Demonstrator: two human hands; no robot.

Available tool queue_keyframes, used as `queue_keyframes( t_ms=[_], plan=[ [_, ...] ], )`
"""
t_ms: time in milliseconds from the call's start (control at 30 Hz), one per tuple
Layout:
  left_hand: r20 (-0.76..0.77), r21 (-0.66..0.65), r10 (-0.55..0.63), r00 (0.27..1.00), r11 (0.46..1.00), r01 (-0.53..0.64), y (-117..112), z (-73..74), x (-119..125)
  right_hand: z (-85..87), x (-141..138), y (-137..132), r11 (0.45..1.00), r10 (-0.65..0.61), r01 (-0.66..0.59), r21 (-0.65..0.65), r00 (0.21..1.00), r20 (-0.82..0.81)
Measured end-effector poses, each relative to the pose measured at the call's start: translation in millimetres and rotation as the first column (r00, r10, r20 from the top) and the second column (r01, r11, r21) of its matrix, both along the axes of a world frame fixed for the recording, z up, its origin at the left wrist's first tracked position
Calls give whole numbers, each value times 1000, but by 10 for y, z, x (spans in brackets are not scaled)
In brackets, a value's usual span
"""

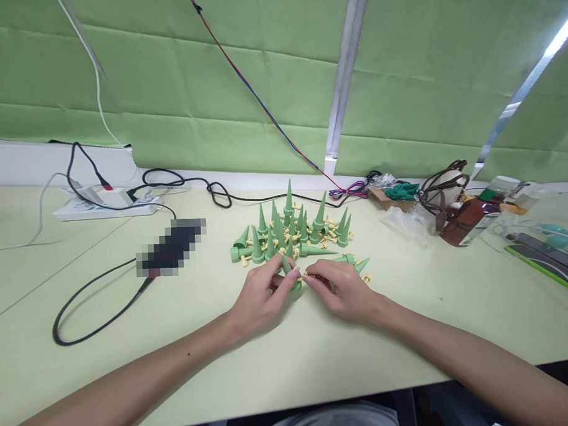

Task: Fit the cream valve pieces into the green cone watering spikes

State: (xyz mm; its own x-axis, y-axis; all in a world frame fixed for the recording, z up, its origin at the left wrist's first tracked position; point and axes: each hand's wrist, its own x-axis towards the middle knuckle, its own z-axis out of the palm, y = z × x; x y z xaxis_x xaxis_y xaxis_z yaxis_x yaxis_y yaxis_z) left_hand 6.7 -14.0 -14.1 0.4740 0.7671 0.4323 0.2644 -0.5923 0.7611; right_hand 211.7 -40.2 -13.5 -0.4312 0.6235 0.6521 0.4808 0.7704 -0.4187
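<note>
My left hand [263, 291] is closed around a green plastic cone spike [286, 263], its tip pointing up and its wide base showing under the fingers. Close beside it on the right, my right hand [342, 287] pinches a small yellow plastic piece [305, 274] between thumb and fingertips. The two hands nearly meet; whether the yellow piece touches the spike I cannot tell. Just beyond them sits a cluster of similar green spikes [319, 219], some upright and some lying down. Small yellow valve-like pieces [330, 235] are scattered among them.
A power strip [107, 210] and a blurred dark device [171, 248] with a looped black cable lie at left. On the right are a brown bottle [468, 219], a clear plastic bag [408, 224] and a phone-like slab [546, 263]. A green-covered wall rises behind the table.
</note>
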Motion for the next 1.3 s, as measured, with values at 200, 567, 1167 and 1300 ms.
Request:
queue_keyframes(
  t_ms=[200, 567, 1167, 1300],
  plan=[
    [-12, 3, -14, 1000, 1000, 14, 3, -1, 8, 1, -1, 5, 1000, -2, 2, 15, 1000, -2],
    [-10, 37, -23, 1000, 999, 23, -8, 11, 10, 8, -1, -1, 1000, -1, 2, -17, 1000, 8],
    [-13, 306, -105, 994, 946, 104, -12, 11, -8, 49, 4, -2, 997, -22, 27, -72, 998, 61],
    [-7, 339, -129, 992, 933, 124, -7, 24, -9, 57, 6, -7, 996, -18, 24, -90, 998, 63]
  ],
)
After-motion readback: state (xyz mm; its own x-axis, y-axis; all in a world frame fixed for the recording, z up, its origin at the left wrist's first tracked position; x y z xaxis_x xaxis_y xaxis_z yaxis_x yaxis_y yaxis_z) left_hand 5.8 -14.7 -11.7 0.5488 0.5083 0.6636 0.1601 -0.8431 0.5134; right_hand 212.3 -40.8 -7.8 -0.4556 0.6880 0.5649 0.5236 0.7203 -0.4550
